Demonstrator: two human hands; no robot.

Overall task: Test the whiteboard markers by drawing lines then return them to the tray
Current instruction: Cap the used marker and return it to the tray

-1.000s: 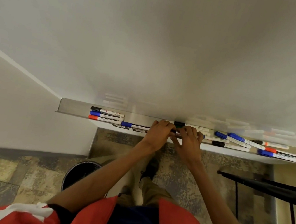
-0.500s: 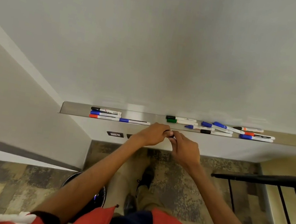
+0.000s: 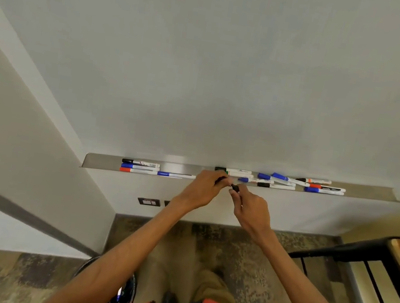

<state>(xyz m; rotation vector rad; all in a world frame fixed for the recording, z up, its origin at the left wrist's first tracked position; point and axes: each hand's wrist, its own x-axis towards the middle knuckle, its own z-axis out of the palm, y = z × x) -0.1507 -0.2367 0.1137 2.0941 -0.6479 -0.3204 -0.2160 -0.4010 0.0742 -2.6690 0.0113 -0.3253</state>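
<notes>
My left hand [image 3: 205,188] is closed around a marker [image 3: 221,180] just in front of the metal tray [image 3: 103,161], and most of the marker's body is hidden in the fist. My right hand [image 3: 250,207] pinches a small black cap [image 3: 234,188] a short gap to the right of the marker's end. The whiteboard [image 3: 206,73] above is blank. A group of three markers [image 3: 140,167] lies at the tray's left, with a blue-capped one [image 3: 175,175] beside it. Several more markers [image 3: 293,183] lie at the right.
A black round bin [image 3: 124,294] stands on the patterned carpet by my left leg. A black metal frame with a wooden top [image 3: 371,253] stands at the right. A wall outlet plate [image 3: 149,201] sits below the tray.
Both hands lifted off the tray with a marker. The two hands then moved slightly apart, and the black cap now sits in my right fingers, away from the marker. The camera tilted upward.
</notes>
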